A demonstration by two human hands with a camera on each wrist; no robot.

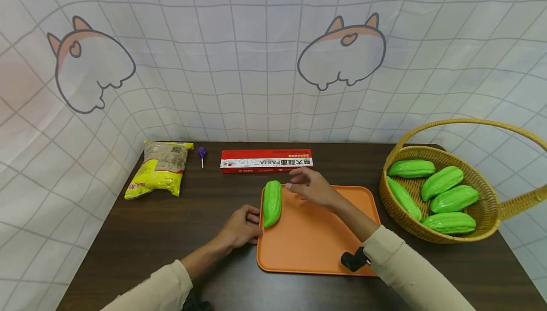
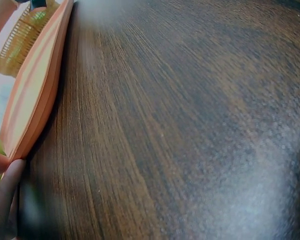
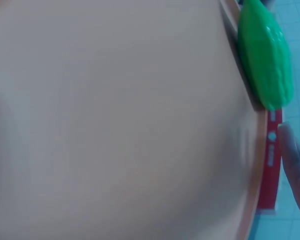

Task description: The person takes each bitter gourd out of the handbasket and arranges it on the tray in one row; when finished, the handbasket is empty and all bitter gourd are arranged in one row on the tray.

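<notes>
A bright green, ridged bitter melon (image 1: 272, 204) lies lengthwise along the left side of an orange tray (image 1: 314, 240). My left hand (image 1: 241, 228) is at the tray's left edge; in the left wrist view its thumb and finger (image 2: 9, 185) pinch the rim (image 2: 37, 107). Just right of the melon's far end, my right hand (image 1: 311, 187) hovers over the tray's back part with loosely bent fingers, holding nothing. The right wrist view shows the melon (image 3: 265, 55) apart from the right hand's fingertips (image 3: 286, 137).
On the right stands a wicker basket (image 1: 491, 221) with a tall handle, holding several more bitter melons (image 1: 442, 183). A red pasta box (image 1: 267, 161) lies behind the tray. At the back left are a yellow bag (image 1: 162, 168) and a purple lollipop (image 1: 202, 153).
</notes>
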